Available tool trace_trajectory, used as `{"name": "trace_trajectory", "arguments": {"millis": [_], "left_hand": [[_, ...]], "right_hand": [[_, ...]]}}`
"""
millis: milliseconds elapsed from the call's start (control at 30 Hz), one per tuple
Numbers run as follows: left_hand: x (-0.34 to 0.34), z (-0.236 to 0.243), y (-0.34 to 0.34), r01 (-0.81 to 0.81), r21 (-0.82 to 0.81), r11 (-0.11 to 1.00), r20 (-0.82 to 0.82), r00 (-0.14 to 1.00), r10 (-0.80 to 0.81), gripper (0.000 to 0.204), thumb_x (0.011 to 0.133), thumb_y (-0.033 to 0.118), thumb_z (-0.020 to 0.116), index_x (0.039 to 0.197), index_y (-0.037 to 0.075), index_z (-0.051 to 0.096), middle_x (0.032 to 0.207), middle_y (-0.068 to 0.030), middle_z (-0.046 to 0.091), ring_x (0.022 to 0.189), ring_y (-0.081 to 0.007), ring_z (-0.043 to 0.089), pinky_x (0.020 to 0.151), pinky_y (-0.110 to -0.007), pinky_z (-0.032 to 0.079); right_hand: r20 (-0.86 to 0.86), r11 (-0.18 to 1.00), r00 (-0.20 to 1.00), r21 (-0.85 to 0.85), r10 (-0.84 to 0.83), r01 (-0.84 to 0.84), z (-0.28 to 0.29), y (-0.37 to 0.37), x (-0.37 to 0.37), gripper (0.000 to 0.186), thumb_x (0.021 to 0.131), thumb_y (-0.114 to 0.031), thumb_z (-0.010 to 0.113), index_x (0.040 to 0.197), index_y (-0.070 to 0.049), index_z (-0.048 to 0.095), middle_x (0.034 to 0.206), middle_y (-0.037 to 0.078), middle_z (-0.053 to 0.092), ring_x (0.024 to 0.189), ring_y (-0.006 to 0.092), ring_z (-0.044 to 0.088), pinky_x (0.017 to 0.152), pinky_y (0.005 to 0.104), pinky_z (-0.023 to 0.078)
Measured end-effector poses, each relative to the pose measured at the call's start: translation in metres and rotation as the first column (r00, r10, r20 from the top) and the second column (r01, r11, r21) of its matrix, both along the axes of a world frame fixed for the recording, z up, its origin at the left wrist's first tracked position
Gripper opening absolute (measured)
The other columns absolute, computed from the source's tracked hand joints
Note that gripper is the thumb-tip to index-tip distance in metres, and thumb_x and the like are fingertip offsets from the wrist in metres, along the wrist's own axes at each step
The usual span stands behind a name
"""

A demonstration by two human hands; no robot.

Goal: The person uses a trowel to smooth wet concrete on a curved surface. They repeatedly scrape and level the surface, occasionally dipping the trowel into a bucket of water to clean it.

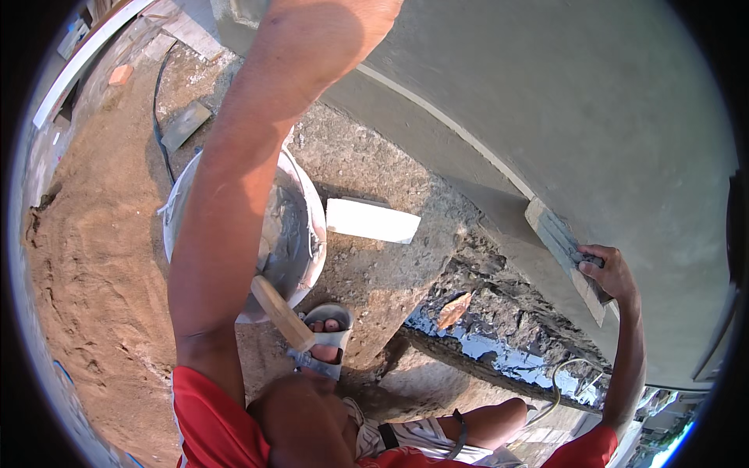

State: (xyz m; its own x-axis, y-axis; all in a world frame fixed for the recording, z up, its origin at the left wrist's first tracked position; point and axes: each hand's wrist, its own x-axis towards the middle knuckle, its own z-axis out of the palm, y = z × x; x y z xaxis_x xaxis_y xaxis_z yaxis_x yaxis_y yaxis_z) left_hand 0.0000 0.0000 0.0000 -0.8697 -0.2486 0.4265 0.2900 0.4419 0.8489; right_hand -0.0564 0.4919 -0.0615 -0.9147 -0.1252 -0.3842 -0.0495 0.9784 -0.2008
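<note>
My right hand (605, 269) grips the handle of a long steel plastering trowel (550, 230), whose blade rests along a narrow strip (445, 121) on the grey rendered wall (562, 86). My left forearm (242, 171) stretches up over a white bucket (312, 234) and leaves the top edge, so that hand is out of sight. Wet grey mortar (281, 226) fills much of the bucket, partly hidden by the arm. A wooden piece (281, 312) leans from the bucket's near rim, beside my sandalled foot (328, 343).
A white block (372, 221) lies beside the bucket. A muddy trench (499, 359) with water runs below the wall, a dry leaf (454, 310) in it. Sand (94, 273), a black cable (162, 148), a grey board (186, 125) and a brick (121, 75) lie at left.
</note>
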Motion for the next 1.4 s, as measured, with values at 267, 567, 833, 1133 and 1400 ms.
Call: {"name": "trace_trajectory", "arguments": {"millis": [267,567,833,1133,1400], "left_hand": [[-0.006,-0.01,0.003,-0.049,-0.02,0.999,-0.031,0.998,0.048,0.037,0.1,0.017,0.058,0.133,0.0,0.06,0.137,-0.0193,0.061,0.129,-0.0313,0.056,0.113,-0.04,0.041],[-0.022,-0.021,0.002,0.131,0.0,0.991,-0.128,0.983,-0.13,0.038,0.098,0.016,0.058,0.131,-0.003,0.061,0.134,-0.0224,0.062,0.129,-0.032,0.056,0.112,-0.039,0.041],[-0.008,-0.013,0.005,-0.023,-0.046,0.999,-0.118,0.993,0.017,0.039,0.099,0.018,0.058,0.133,-0.002,0.06,0.135,-0.0217,0.062,0.129,-0.0329,0.056,0.112,-0.04,0.04],[-0.01,-0.013,-0.031,-0.164,0.035,0.986,-0.18,0.969,0.168,0.038,0.097,0.017,0.06,0.131,0.0,0.062,0.129,-0.0204,0.065,0.12,-0.0271,0.061,0.105,-0.036,0.045],[-0.005,-0.017,-0.047,-0.109,0.208,0.972,-0.146,0.979,0.141,0.037,0.095,0.018,0.061,0.127,0.0,0.064,0.12,-0.0175,0.069,0.111,-0.0248,0.063,0.098,-0.033,0.047]], "right_hand": [[-0.164,0.986,0.985,-0.147,0.057,-0.082,0.022,-0.027,0.035,0.043,0.082,-0.01,0.077,0.124,-0.002,0.07,0.102,0.02,0.075,0.09,0.0221,0.072,0.084,0.0327,0.055],[-0.127,0.969,0.963,-0.044,0.236,-0.243,-0.021,-0.188,-0.05,0.042,0.093,-0.037,0.071,0.124,-0.009,0.072,0.104,0.016,0.076,0.094,0.0281,0.073,0.088,0.0417,0.057],[-0.041,0.978,0.98,-0.061,0.195,-0.198,-0.011,-0.067,-0.025,0.044,0.087,-0.029,0.074,0.124,-0.006,0.072,0.112,0.015,0.075,0.095,0.0244,0.07,0.091,0.0374,0.053],[-0.137,0.989,0.991,-0.146,-0.007,-0.013,0.028,-0.027,0.035,0.042,0.084,-0.008,0.072,0.125,0.002,0.068,0.106,0.015,0.075,0.091,0.0178,0.069,0.088,0.0332,0.054],[-0.229,0.885,0.907,-0.232,0.353,-0.404,-0.024,-0.248,-0.038,0.041,0.092,-0.021,0.07,0.128,-0.001,0.068,0.1,0.019,0.075,0.083,0.0222,0.072,0.083,0.0378,0.056]]}}
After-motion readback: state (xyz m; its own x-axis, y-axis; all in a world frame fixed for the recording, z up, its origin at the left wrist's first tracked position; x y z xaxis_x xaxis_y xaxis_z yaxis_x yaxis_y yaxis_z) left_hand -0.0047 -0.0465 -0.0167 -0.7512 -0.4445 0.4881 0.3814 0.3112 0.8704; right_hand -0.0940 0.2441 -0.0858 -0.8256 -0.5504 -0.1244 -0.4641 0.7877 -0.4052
